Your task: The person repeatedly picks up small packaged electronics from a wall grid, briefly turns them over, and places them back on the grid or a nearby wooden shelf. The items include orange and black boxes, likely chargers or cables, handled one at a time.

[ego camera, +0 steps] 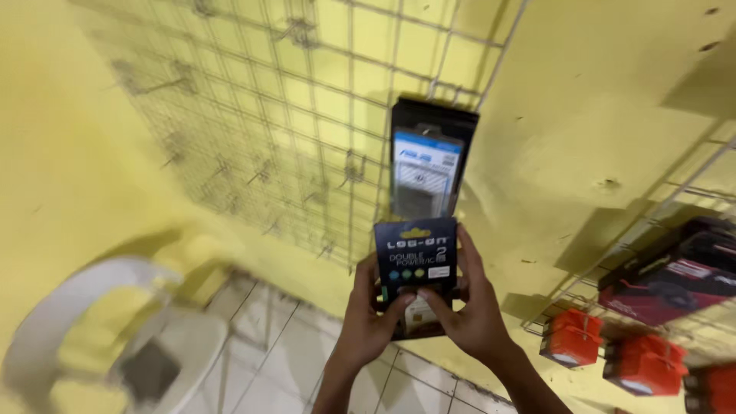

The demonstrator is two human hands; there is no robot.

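Note:
A dark flat retail package (pixel 416 257) with a clear window is gripped from both sides, my left hand (pixel 367 313) on its left edge and my right hand (pixel 473 307) on its right edge, both thumbs pressing its lower front. It is held up in front of a wire grid panel (pixel 291 115) on a yellow wall. Just above it hangs a black package with a blue and white card (pixel 426 165) on the grid's right edge. The two packages are close together; whether they touch I cannot tell.
Several hooks stick out of the wire grid. A second wire rack (pixel 659 230) at the right carries a dark red and black package (pixel 667 280) and orange boxes (pixel 571 337). A white plastic chair (pixel 100 337) stands at the lower left on a tiled floor.

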